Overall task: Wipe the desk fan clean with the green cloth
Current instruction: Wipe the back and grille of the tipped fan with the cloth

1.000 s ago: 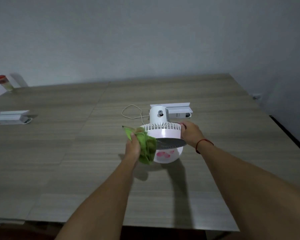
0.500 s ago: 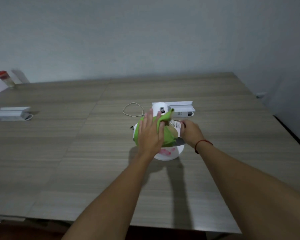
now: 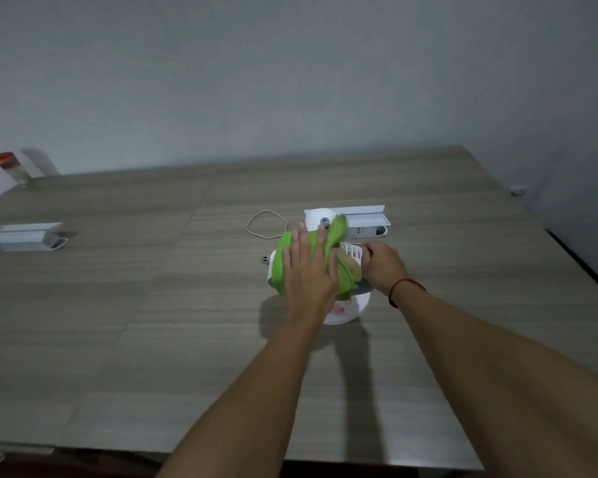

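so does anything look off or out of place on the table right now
Nothing looks spilled or broken. The desk fan is tipped over so its grille faces down, but the right hand steadies it while the left hand presses the green cloth on it. Its cord lies loose, the plug unplugged.

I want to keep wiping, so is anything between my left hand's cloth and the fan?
Nothing visible is. The left hand lies flat on the green cloth, which is draped directly over the desk fan. The right hand holds the fan's right side.
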A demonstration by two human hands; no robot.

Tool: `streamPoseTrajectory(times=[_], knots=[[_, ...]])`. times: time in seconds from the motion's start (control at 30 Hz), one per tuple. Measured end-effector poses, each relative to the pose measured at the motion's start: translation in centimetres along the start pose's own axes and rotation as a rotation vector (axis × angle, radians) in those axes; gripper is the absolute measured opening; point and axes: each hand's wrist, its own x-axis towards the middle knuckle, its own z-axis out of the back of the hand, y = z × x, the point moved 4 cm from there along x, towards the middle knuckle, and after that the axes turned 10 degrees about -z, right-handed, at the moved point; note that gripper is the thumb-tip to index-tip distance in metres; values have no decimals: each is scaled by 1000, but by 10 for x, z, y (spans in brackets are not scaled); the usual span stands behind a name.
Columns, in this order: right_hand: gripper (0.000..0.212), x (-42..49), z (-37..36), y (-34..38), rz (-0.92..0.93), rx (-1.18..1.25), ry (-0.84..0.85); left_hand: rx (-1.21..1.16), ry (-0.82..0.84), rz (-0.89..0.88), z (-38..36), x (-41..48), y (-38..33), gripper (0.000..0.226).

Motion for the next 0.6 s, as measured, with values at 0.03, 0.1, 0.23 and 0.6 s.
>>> streamPoseTrajectory(times=[0.03,0.1,0.23,0.6], knots=[[33,0,-1,0,-3,1,-9,54,7,-73,-3,0,-3,57],[33,-1,-2,-1,-5,-6,-14,129,21,-167,-5,1,-2,56],[30,3,0,-4,13,-50,-1,-60,-18,-55,-1,6,18,55],[47,10,-1,36,-82,-9,145,-537,-22,382,4,4,60,58]])
